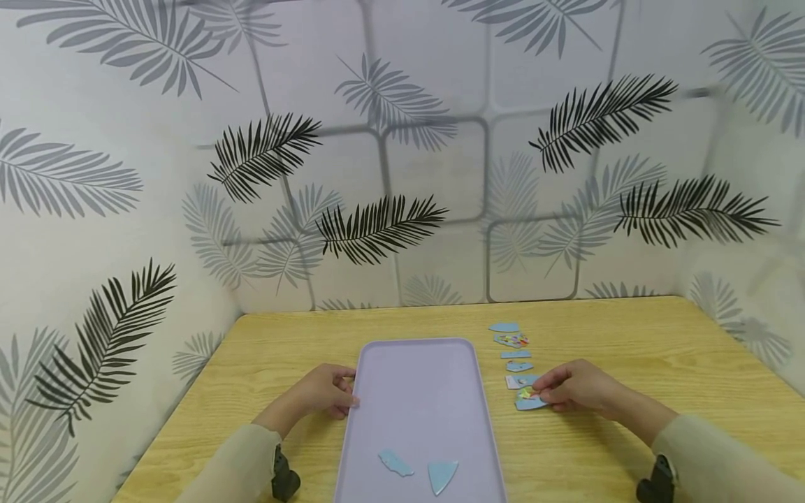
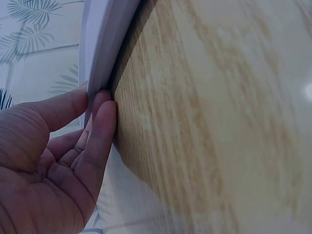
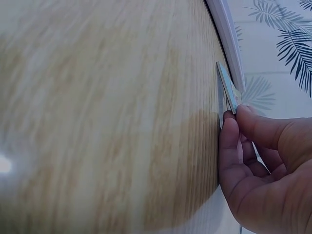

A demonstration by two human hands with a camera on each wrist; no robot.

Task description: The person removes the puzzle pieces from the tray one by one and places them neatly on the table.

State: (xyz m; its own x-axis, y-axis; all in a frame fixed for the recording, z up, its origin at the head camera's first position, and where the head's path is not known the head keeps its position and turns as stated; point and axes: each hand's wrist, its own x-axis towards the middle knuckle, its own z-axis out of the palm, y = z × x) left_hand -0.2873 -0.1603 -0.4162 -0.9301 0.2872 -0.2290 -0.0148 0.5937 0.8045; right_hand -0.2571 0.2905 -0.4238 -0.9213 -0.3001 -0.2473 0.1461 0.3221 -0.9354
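Note:
The left hand (image 1: 323, 391) holds the left rim of a pale lilac tray (image 1: 418, 398), thumb on the rim and fingers against its outer side. To the tray's right, the right hand (image 1: 581, 388) pinches a flat light-blue puzzle piece (image 1: 527, 403) with a yellow-green picture by its right edge. In the right wrist view that piece (image 3: 228, 87) tilts up off the wood between thumb and fingers. Inside the tray lie two plain blue pieces, a jagged one (image 1: 395, 462) and a triangular one (image 1: 442, 476), near its front.
Beyond the held piece, more flat pieces form a column beside the tray: a pink-and-blue one (image 1: 517, 381), a narrow strip (image 1: 516, 355), a colourful one (image 1: 511, 340) and a blue one (image 1: 504, 327) among them. Leaf-patterned wall covering (image 1: 434, 272) borders the wooden table (image 1: 629, 335).

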